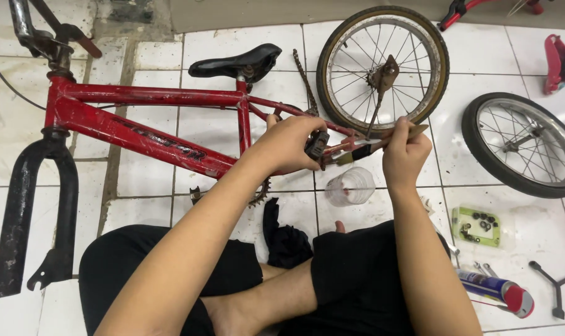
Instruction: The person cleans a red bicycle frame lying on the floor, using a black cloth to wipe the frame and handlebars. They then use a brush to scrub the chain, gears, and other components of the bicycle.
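Observation:
A red bicycle frame lies on its side on the white tiled floor, with a black saddle and a black fork. My left hand grips a black pedal on the crank by the chainring. My right hand holds a paintbrush with a wooden handle, its bristles touching the pedal. A clear plastic cup stands on the floor just below both hands. I sit cross-legged in black shorts.
A rear wheel with a kickstand lies beyond my hands, a second wheel to the right. A green tray of small parts, a spray can, a Y-shaped wrench, a black rag and a loose chain lie around.

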